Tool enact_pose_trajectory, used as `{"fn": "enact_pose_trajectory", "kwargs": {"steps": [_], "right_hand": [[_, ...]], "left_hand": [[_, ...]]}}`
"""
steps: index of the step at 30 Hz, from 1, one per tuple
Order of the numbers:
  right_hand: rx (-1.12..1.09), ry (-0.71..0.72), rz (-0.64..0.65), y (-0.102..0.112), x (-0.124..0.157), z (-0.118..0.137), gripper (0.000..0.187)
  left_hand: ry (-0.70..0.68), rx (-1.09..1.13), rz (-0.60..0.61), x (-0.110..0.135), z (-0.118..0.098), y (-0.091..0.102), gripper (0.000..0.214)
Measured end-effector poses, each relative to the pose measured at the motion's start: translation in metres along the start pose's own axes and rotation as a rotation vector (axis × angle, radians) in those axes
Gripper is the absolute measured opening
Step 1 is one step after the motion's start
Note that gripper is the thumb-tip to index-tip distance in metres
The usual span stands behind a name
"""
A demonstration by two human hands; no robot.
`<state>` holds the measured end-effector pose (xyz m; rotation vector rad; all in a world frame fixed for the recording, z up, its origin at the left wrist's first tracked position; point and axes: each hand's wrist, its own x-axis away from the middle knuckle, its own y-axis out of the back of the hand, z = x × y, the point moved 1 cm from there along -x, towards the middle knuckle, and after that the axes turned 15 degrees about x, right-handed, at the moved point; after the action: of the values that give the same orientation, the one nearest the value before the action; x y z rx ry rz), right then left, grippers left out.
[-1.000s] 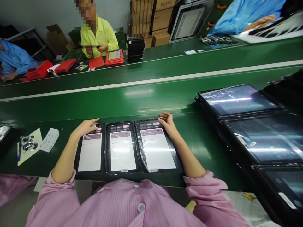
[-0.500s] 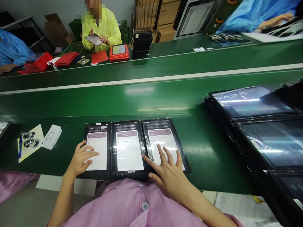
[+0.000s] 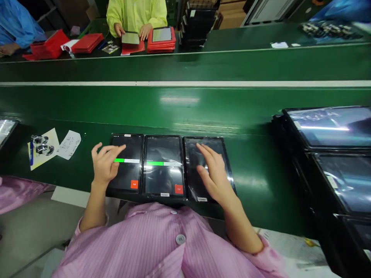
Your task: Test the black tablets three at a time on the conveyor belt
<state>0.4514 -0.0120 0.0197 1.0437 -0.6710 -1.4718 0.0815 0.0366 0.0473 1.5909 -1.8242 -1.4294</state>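
Three black tablets lie side by side on the green bench in front of me. The left tablet and the middle tablet each show a dark screen with a green-and-white bar and a red square. On the right tablet the visible screen is dark. My left hand is over the left tablet's left side, fingers apart and holding nothing. Over the right tablet is my right hand, its fingers stretched out and thumb apart, also holding nothing. Whether any fingertip touches glass I cannot tell.
Several larger tablets in black trays stand at the right. To the left lie a yellow sheet with a blue pen and a handwritten note. Across the bench, a person in yellow handles a tablet beside red sleeves.
The tablets' bright white pages have given way to dark screens, two with green bars. Both hands have shifted over the tablets. My view has tilted down.
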Motion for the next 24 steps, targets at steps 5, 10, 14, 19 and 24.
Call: {"fn": "enact_pose_trajectory", "kwargs": {"steps": [5, 10, 14, 19, 24], "right_hand": [[0.198, 0.091, -0.032, -0.004, 0.036, -0.011, 0.047], [0.444, 0.113, 0.043, -0.021, 0.039, 0.010, 0.042], [0.472, 0.129, 0.072, -0.028, 0.035, 0.026, 0.048], [0.493, 0.139, 0.064, -0.029, 0.035, 0.027, 0.051], [0.513, -0.063, -0.060, -0.008, 0.045, -0.012, 0.041]], "left_hand": [[-0.122, 0.102, 0.017, 0.040, -0.001, -0.012, 0.062], [-0.138, 0.058, 0.024, 0.042, -0.005, -0.016, 0.044], [-0.147, 0.054, -0.134, 0.032, -0.007, -0.011, 0.043], [-0.075, -0.066, 0.036, 0.002, -0.013, -0.020, 0.034], [-0.117, -0.122, 0.215, -0.036, -0.022, -0.028, 0.039]]}}
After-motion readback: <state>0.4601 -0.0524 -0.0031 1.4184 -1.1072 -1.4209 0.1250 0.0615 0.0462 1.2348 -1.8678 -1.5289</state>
